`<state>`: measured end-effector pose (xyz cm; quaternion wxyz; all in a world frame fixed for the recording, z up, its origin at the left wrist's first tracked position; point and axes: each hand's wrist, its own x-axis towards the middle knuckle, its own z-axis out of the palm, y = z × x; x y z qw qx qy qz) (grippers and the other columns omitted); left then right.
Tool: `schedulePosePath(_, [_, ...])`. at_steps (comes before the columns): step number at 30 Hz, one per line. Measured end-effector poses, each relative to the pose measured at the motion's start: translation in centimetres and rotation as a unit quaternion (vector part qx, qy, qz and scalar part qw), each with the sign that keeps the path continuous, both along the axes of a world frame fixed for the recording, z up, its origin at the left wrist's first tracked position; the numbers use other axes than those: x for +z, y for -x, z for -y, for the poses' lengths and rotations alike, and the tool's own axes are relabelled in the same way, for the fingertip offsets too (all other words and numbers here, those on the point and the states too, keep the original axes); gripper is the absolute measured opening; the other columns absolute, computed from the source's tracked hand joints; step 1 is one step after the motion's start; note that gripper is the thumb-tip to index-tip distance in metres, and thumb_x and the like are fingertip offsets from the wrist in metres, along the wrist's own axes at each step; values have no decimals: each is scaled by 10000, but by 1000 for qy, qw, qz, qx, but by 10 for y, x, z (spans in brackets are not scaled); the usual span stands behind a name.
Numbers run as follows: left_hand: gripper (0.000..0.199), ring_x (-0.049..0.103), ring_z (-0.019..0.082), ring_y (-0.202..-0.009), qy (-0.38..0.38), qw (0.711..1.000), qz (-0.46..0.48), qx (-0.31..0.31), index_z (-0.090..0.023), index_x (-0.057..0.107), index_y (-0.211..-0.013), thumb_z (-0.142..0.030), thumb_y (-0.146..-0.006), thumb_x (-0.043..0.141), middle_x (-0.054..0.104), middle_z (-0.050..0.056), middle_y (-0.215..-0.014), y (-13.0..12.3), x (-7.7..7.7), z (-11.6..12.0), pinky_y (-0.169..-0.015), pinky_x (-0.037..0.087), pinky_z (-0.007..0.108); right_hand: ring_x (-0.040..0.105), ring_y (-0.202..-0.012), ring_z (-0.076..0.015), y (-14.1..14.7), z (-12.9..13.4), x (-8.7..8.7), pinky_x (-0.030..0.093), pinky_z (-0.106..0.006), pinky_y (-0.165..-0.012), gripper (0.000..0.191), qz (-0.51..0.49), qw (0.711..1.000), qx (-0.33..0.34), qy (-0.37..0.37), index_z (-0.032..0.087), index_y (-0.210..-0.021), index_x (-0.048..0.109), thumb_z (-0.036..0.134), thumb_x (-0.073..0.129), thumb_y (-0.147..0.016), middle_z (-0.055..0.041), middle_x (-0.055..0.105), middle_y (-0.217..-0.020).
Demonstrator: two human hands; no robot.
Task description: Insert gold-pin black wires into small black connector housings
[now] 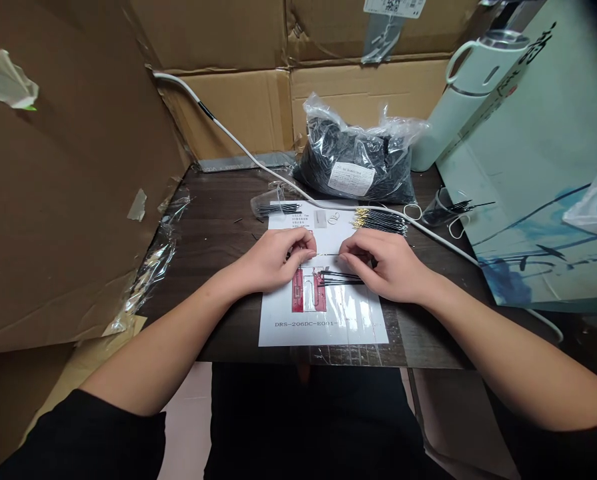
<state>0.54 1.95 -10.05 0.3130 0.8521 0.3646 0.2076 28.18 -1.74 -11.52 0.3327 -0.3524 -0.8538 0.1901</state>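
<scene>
My left hand (283, 259) pinches one end of a thin pin-like piece (327, 254) with a metallic tip. On the other side my right hand (378, 262) has its thumb and fingers closed on the same thin piece. Both hands are above a white printed sheet (278, 330) on the dark table. Several black pins (341, 279) lie on the sheet below, partly under my right hand. Near them is a printed red picture (298, 300). A bundle of black pins with gold tips (381, 220) lies behind my right hand.
A clear bag of black pieces (355, 157) stands at the back. A white cable (238, 143) crosses the table. To the right are a small cup of pins (441, 208), a pale bottle (458, 107) and a painted board (548, 200). Cardboard (78, 167) walls the left.
</scene>
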Motion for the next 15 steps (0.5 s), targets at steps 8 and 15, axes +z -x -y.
schedulePosePath(8, [118, 558, 143, -689, 26, 999, 31, 9, -193, 736, -957, -262, -1024, 667, 679, 1, -778, 0, 2, 0, -675, 427, 287, 595, -736, -180, 0, 1, 1, 477, -345, -683, 94, -7, 1000, 1, -10, 209, -1016, 675, 193, 601, -1072, -30, 659, -846])
schedulePosePath(15, [121, 581, 143, -721, 48, 997, 53, 4, -189, 741, -959, -269, -1027, 680, 703, 9, -814, -1, -1, 1, -699, 449, 289, 596, -753, -186, 0, 0, -1, 474, -350, -700, 98, -3, 1000, 0, -7, 210, -1017, 667, 198, 594, -1081, -28, 651, -851])
